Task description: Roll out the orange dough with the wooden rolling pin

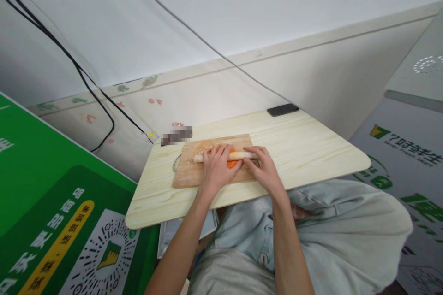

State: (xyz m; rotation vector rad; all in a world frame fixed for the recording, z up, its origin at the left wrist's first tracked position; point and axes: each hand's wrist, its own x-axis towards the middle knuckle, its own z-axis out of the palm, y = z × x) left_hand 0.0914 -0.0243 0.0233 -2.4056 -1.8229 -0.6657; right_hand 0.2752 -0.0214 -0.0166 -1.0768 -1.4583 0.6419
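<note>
A pale, straight rolling pin (247, 155) lies crosswise over the wooden cutting board (183, 179). Beneath it is a flat orange piece that looks like dough (232, 164), mostly covered by the hands. My left hand (218, 166) curves its fingers over the pin left of the middle, the thumb pointing right. Around the pin's right end, the thumb and fingers of my right hand (263, 168) are closed. Whitish and orange crumbs (199, 151) lie scattered by the pin's left end.
The board rests on a light wood-grain table (304, 147) with rounded corners. A black phone (283, 109) lies by the wall, and a blurred dark object (176, 136) sits at the back left. Black cables (79, 67) hang left. A green printed panel (69, 184) stands beside the table.
</note>
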